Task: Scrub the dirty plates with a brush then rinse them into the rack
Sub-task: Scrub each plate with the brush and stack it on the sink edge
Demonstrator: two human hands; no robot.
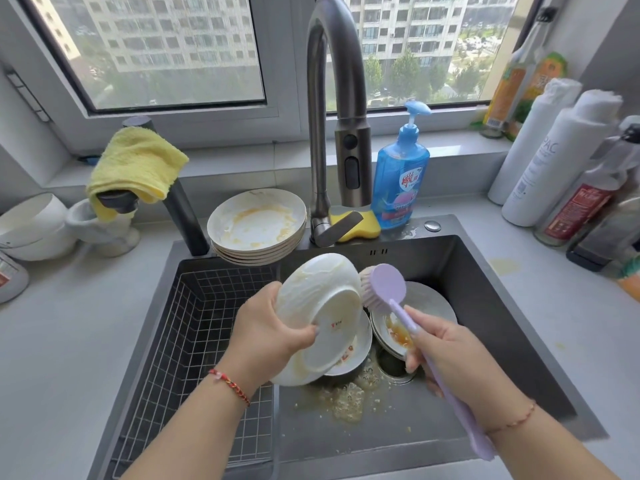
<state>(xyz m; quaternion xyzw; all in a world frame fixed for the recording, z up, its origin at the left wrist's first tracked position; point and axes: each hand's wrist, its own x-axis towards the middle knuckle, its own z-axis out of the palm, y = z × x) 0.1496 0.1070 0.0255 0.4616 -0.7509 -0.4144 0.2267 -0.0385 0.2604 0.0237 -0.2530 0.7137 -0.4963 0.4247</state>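
Your left hand grips a glossy white plate by its rim, underside up, a small red mark printed beside your fingertips. Your right hand curls round the lilac plastic brush, its bristles touching the plate's edge, over the dark sink. The wire rack lies left of your left hand.

Ahead of you the faucet arches up before the window. A blue soap bottle stands just right of it, touching a yellow sponge. To your left a yellow cloth drapes over a dark tap, with white bowls on the counter beyond. Bottles crowd the right corner (labels too blurred to read). A yellowish stain marks the counter nearby.
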